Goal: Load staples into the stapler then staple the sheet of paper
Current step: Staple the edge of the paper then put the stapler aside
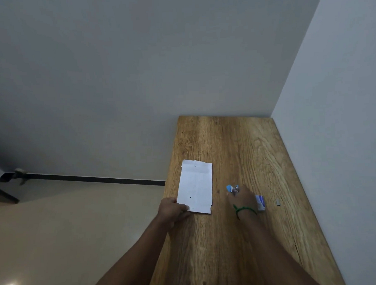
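A white sheet of paper [196, 186] lies on the wooden table [236, 144] near its left edge. My left hand [171, 209] pinches the sheet's near left corner. A small blue stapler [232, 189] sits right of the paper, and my right hand [243, 199], with a green band on its wrist, is curled over it from behind, hiding most of it. A white and blue staple box [260, 202] lies just right of that hand. A short grey strip of staples [278, 202] rests further right on the table.
The table stands in a corner, with a grey wall behind it and a white wall [344, 135] along its right side. Left of the table is beige floor [68, 233] with a dark skirting line.
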